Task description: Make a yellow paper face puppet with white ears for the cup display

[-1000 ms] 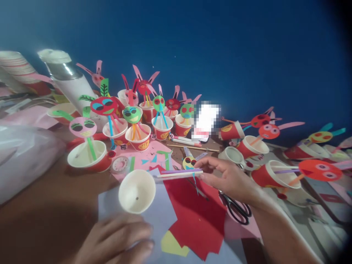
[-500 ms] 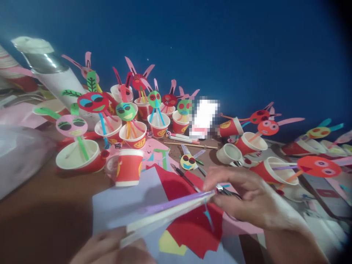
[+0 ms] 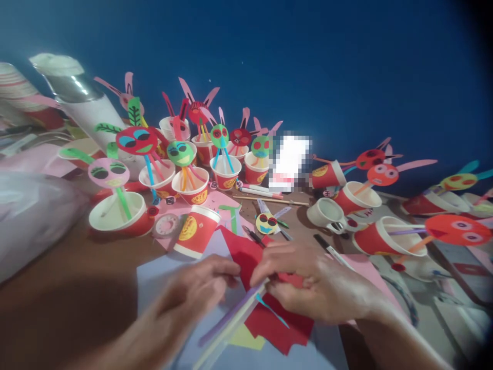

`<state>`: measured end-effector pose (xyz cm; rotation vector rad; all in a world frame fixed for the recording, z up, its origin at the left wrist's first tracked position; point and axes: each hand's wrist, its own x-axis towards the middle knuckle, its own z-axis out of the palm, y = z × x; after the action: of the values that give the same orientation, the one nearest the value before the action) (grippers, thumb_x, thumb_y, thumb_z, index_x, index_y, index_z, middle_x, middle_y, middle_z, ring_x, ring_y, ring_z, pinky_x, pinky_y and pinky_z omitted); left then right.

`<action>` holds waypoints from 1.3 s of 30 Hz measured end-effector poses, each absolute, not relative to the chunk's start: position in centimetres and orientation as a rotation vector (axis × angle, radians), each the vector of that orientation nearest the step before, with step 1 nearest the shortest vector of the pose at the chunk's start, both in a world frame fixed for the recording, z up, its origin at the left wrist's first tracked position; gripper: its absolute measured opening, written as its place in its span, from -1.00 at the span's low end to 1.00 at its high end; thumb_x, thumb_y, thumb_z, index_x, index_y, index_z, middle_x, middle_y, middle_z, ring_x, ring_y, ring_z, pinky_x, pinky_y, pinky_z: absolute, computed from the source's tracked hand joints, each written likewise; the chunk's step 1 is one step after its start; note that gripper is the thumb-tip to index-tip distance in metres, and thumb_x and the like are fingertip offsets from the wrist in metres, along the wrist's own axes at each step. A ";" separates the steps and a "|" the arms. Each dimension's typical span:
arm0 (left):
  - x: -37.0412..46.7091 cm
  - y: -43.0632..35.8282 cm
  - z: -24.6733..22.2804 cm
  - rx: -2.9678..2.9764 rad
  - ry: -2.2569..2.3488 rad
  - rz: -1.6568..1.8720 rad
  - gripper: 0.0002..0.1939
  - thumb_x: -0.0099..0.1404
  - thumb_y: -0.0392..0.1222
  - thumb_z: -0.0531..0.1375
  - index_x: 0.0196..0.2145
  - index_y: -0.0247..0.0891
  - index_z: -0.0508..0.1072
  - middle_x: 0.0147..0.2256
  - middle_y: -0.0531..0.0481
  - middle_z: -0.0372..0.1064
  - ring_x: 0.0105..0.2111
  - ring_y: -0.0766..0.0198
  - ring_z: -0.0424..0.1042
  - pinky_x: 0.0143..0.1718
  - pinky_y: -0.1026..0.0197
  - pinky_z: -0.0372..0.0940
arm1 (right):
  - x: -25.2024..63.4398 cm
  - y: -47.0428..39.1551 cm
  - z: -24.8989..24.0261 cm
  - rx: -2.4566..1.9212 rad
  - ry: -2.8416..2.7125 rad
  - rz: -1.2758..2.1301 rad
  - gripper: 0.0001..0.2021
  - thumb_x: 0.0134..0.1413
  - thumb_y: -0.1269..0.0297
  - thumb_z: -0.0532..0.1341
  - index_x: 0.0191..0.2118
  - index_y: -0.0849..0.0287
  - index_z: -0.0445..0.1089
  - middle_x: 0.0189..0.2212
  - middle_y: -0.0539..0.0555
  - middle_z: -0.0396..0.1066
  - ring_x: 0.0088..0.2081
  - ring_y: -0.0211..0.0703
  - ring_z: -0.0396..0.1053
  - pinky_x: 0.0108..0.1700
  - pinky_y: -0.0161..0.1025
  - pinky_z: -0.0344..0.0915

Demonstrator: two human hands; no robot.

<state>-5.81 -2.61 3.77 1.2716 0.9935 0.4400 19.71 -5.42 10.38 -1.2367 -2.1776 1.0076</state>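
Observation:
My right hand pinches the upper ends of a purple straw and whitish straws; these slant down to the bottom edge. A thin blue strip hangs beside them. My left hand is apart from the straws, just left of my right hand, its fingers loosely bent with nothing visible in them. Beneath both hands lie red paper, a pale lilac sheet and a yellow paper piece. A red paper cup leans at the lilac sheet's far edge.
Paper cups with paper-faced figures, such as a green-faced one, line the back. A yellow face, a tape roll, a white mug and a marker lie nearer. A plastic bag is at left; a blue wall rises behind.
My left hand has let go of the straws' near end and moved up beside my right hand. My right hand has shifted left with the straws, and the near red cup now tilts.

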 end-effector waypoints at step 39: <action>-1.6 -2.1 2.9 0.861 0.802 0.408 -0.71 0.13 -0.04 0.25 -0.29 -0.32 0.40 -0.50 0.01 0.40 -0.56 0.32 0.39 -0.55 0.29 0.27 | 19.4 -5.2 9.3 -1.594 -2.142 1.202 -0.86 -0.04 0.39 0.23 -0.29 0.07 0.37 -0.49 -0.11 0.37 -0.47 -0.33 0.26 -0.42 -0.40 0.10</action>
<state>-1.63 -2.06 2.92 0.8607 0.8018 0.4080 19.43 -5.19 9.31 -1.5938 -2.1422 1.2024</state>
